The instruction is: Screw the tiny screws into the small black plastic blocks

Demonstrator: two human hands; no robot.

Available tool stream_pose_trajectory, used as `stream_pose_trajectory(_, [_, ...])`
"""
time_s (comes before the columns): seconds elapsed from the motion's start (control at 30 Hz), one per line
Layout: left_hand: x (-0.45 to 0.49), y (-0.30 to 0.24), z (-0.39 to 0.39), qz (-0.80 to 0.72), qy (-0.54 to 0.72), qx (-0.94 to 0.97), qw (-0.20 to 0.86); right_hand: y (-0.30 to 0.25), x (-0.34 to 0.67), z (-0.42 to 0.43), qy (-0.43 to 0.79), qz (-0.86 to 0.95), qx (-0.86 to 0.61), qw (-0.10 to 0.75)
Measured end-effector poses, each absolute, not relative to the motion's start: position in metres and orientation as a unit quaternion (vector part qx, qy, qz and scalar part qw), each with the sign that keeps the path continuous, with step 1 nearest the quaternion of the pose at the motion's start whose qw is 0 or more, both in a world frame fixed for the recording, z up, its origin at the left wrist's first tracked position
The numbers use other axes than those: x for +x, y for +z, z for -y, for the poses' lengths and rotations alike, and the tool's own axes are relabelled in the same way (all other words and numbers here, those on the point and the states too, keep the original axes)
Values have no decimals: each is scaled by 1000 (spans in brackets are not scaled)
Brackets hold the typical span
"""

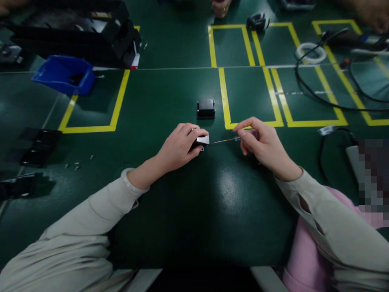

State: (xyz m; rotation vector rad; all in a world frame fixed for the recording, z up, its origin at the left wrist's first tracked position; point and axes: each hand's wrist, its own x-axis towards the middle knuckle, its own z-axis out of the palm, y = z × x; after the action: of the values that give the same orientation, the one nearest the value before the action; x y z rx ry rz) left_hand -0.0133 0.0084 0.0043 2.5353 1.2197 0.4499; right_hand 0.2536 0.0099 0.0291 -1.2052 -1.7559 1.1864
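Head-cam view, looking down on a green tabletop (227, 227) marked out w/ yellow tape (88, 130). Person's L hand (182, 144) grasps a small block (203, 140), dark w/ a pale end face, mid-table; fingers over the top, thumb on the near side. R hand (259, 140) has a loose grip on a screwdriver (223, 141) w/ see-through handle, lying nearly level, shaft pointing L. Its tip is at the block's R end; can't tell if touching. Both arms in pale sleeves (100, 207).

Just beyond the L hand sits a black box (206, 108), apart from it, w/ small shiny bits on its sides. Well L of the hand, a few loose screws (77, 163); farther L, dark parts (39, 148), blurry.

Upper L: blue bin (68, 75) w/ dark contents, in front of a big black tray (112, 42). Upper R: white ring (310, 53) w/ a black cable (334, 106) running across it & round to the R edge. Small black item (257, 22) on the tape at far side, detail unclear. Top ctr., a co-worker's hand (221, 7), partly cut off. Lower R: pink cloth (306, 255) under the R arm.
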Motion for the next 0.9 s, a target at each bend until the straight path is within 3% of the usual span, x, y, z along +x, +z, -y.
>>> stream_pose_trajectory(0.9, [-14,3,-8,-428,159,877,151,26,253,-11,459,660,-459,379])
